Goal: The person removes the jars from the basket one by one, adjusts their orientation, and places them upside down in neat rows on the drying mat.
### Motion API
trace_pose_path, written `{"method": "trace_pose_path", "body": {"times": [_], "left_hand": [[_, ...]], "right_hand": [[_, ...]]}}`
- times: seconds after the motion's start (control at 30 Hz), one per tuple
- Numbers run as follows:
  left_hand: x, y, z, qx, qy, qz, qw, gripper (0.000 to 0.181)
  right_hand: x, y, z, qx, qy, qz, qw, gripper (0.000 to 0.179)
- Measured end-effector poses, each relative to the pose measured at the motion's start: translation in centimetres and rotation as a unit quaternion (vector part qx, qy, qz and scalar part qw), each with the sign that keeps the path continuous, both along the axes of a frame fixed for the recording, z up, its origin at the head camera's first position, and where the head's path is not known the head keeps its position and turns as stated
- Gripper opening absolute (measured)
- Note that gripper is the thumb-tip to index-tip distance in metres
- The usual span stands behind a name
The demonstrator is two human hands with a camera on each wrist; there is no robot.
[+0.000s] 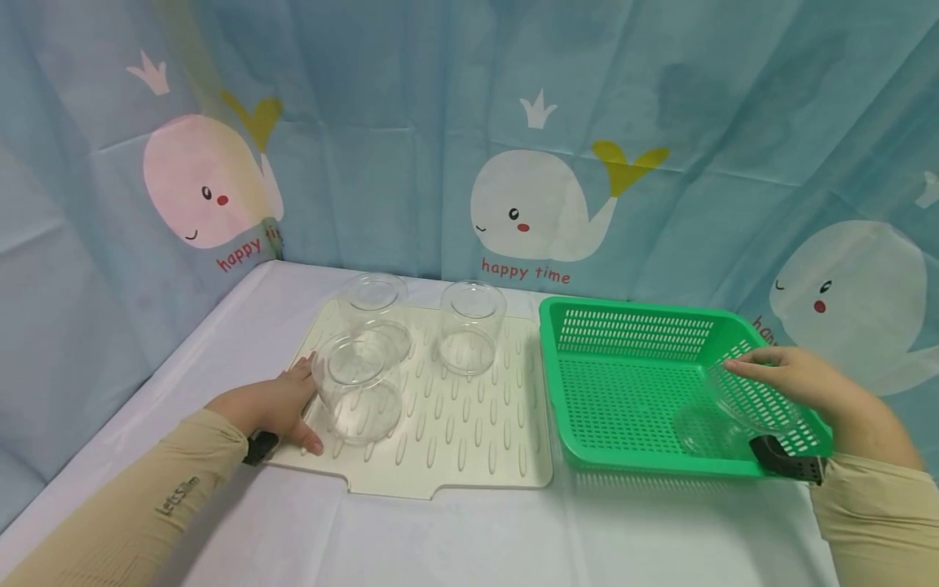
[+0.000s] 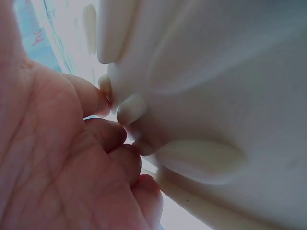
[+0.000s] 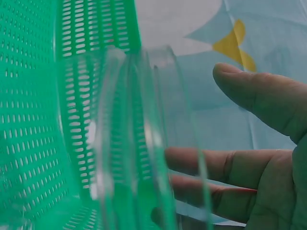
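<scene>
My left hand [image 1: 289, 408] lies with fingers spread on the left edge of a cream ribbed draining mat [image 1: 484, 469]. In the left wrist view its fingertips touch the mat's ribs. Right beside it stands a clear round jar [image 1: 359, 408], with a second jar [image 1: 372, 297] behind and a third jar [image 1: 473, 326] further right. Over the right end of a green plastic basket [image 1: 550, 375] is my right hand [image 1: 788, 379], next to a clear jar [image 3: 148, 143] inside it. The right wrist view shows its thumb away from the jar and straight fingers behind the rim; contact is unclear.
A white cloth [image 1: 499, 538] covers the table. Blue curtains [image 1: 396, 163] printed with whales hang behind the table and along its left side. The basket stands right against the mat's right edge, with raised walls all round.
</scene>
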State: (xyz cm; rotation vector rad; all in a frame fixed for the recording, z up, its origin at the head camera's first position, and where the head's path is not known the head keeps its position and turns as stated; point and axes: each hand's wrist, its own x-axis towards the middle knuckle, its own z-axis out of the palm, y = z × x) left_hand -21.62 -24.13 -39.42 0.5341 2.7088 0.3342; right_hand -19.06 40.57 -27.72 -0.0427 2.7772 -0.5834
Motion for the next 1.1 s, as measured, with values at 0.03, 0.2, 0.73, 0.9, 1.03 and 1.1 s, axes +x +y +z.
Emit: {"method": "trace_pose_path", "body": {"times": [0.03, 0.2, 0.73, 0.9, 1.03, 1.1], "left_hand": [[0.0, 0.0, 0.0, -0.001, 0.000, 0.000, 1.0000, 0.140], [0.0, 0.0, 0.0, -0.002, 0.002, 0.000, 1.0000, 0.141], [0.2, 0.3, 0.2, -0.002, -0.005, 0.004, 1.0000, 0.140], [0.4, 0.4, 0.4, -0.001, -0.003, 0.002, 1.0000, 0.138], [0.4, 0.4, 0.5, -0.001, -0.001, -0.001, 1.0000, 0.137], [0.3, 0.3, 0.4, -0.002, -0.002, -0.001, 1.0000, 0.137]], "right_hand": [[0.0, 0.0, 0.0, 0.003, 0.001, 0.002, 1.0000, 0.073], [-0.1, -0.5, 0.0, -0.001, 0.005, 0.020, 0.9998, 0.069], [-0.1, -2.7, -0.4, -0.119, -0.012, 0.119, 0.9857, 0.085], [-0.5, -4.0, -0.5, -0.156, -0.044, 0.137, 0.9773, 0.093], [-1.1, -5.1, -1.0, -0.181, -0.064, 0.151, 0.9697, 0.098], [-1.4, -5.7, -1.3, -0.190, -0.071, 0.153, 0.9672, 0.100]]}}
